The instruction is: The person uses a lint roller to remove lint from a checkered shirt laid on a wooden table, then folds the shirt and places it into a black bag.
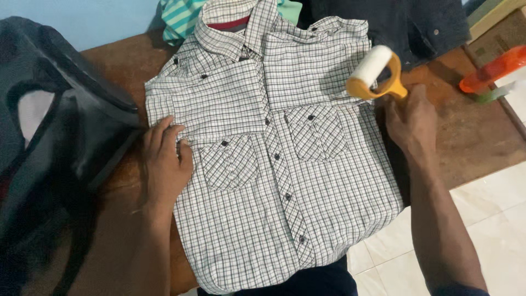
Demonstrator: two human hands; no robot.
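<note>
A white checked button-up shirt (274, 164) lies flat, front up, on a brown wooden table (471, 137). It has two chest pockets and dark buttons. My left hand (164, 164) rests palm down on the shirt's left side, beside one pocket, fingers spread. My right hand (411, 120) grips the orange handle of a lint roller (375, 74). The roller's white drum is lifted just over the shirt's right shoulder area, tilted.
A dark bag (55, 126) sits at the table's left. Dark denim clothing (405, 27) and a striped teal garment (181, 16) lie at the back. An orange object (493, 68) lies at the far right. White floor tiles (493, 219) show at the lower right.
</note>
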